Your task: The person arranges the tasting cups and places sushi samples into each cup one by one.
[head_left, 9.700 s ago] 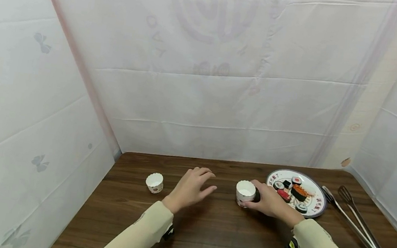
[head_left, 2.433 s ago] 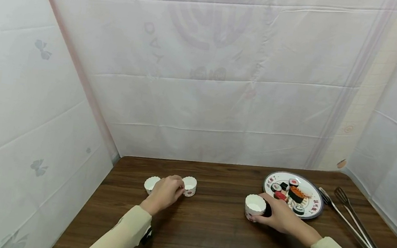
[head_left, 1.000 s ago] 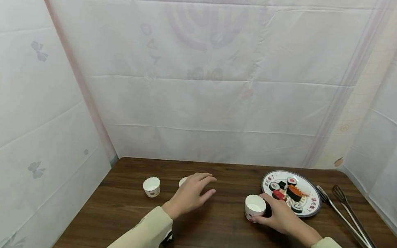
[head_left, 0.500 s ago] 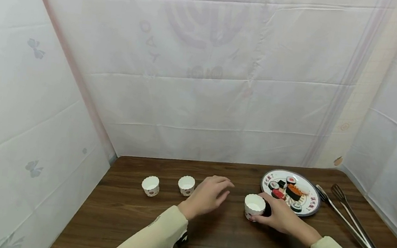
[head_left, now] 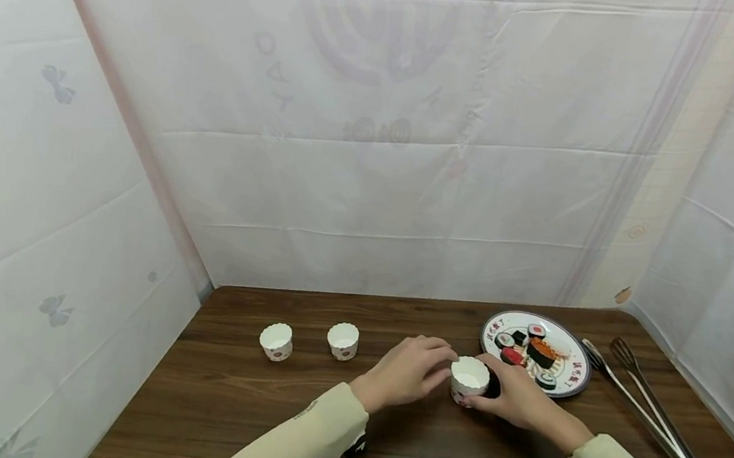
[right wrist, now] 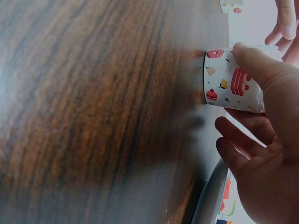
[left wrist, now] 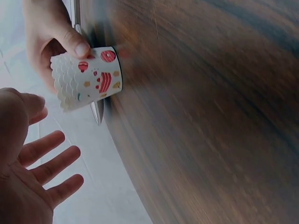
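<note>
My right hand grips a stack of nested paper baking cups from the right, thumb in front. In the left wrist view the stack shows layered scalloped rims and red cake prints. My left hand has come up on the stack's left side. Its fingers look loosely spread, apart from the cups, in the left wrist view. Two more baking cups stand upright on the table to the left: one at the far left, the other closer to my left hand.
A plate bearing several sushi pieces lies just behind and right of my right hand. Metal tongs lie right of it on the dark wooden table. White cloth hangs behind and along both sides.
A second baking cup now stands at the left, set there by my left hand. Since then that hand has let go and moved right to the stack; my right hand keeps its hold.
</note>
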The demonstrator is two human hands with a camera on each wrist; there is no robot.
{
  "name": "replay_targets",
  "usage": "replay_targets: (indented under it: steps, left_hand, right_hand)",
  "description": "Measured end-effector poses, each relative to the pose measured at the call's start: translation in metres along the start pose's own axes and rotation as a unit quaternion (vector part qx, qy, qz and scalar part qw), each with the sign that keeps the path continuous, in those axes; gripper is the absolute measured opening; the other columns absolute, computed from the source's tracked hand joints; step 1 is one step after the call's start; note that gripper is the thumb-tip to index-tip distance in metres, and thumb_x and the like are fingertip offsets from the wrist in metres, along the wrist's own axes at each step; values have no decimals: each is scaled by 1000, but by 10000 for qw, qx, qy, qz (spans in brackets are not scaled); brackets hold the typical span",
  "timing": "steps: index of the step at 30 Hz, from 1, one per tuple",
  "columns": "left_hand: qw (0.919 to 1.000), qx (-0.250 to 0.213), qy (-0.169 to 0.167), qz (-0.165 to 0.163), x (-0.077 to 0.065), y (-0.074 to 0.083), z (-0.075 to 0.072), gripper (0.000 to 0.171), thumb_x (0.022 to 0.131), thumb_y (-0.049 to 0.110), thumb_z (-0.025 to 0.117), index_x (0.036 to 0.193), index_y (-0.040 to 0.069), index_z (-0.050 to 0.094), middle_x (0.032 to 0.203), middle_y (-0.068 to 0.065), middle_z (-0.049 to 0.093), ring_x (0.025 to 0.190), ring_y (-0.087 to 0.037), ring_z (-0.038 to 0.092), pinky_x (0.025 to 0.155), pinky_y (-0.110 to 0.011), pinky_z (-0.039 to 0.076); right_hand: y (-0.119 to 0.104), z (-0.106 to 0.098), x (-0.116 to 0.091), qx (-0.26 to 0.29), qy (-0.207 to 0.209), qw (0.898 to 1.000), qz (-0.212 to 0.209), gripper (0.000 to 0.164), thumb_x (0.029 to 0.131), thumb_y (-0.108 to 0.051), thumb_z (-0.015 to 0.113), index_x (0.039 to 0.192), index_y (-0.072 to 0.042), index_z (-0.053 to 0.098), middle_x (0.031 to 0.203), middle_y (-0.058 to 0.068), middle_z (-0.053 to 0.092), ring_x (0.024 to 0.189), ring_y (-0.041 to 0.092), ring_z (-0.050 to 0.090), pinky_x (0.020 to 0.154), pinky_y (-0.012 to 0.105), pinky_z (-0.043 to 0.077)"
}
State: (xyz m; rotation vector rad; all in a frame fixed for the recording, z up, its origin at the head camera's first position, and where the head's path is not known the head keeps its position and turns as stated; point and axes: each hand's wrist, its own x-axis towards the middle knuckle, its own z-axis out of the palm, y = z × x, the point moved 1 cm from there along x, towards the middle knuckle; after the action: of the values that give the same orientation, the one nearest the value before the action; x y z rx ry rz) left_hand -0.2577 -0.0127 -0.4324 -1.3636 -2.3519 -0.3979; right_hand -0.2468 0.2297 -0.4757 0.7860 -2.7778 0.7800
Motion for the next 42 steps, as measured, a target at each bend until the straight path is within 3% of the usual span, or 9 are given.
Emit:
replay_targets:
  steps: [13, 20, 27, 33, 42]
  left_hand:
    - [9991, -223, -351, -76, 6, 10, 6, 34, 105, 34, 61, 133, 15, 68, 137, -11, 65, 119, -21, 66, 100, -31, 51]
    - [9988, -122, -481, -32, 8, 12, 8, 29, 103, 34, 65, 124, 16, 73, 130, -5, 69, 115, -17, 67, 98, -28, 51]
    - [9988, 85, -466, 108, 9, 14, 9, 18, 100, 30, 70, 108, 16, 77, 115, 2, 71, 97, -12, 67, 88, -25, 52]
    - [9985, 214, -469, 157, 9, 14, 10, 10, 97, 26, 73, 95, 17, 76, 106, 4, 69, 82, -9, 60, 76, -22, 49]
    - [9983, 266, -490, 147, 10, 13, 13, 7, 97, 22, 73, 94, 17, 77, 116, 1, 71, 93, -11, 65, 82, -23, 51]
  right_hand:
    - [-3, 0, 1, -152, -9, 9999, 37, 68, 85, -46, 83, 134, -4, 59, 109, 4, 72, 91, 15, 68, 77, 39, 55]
    - [-4, 1, 1, -123, -14, 9999, 95, 66, 85, -45, 83, 133, -6, 59, 111, 4, 71, 94, 16, 69, 78, 39, 55]
    - [-6, -1, -1, -145, 47, 9999, -34, 59, 86, -40, 83, 129, -7, 61, 107, 2, 72, 89, 14, 69, 75, 38, 55]
    - [-6, -1, -1, -124, 22, 9999, -26, 60, 85, -42, 84, 129, -7, 61, 108, 1, 72, 90, 13, 68, 76, 37, 55]
    - [-5, -2, -3, -135, 100, 9999, -26, 60, 85, -41, 85, 129, -7, 61, 106, 1, 72, 89, 12, 68, 75, 37, 54]
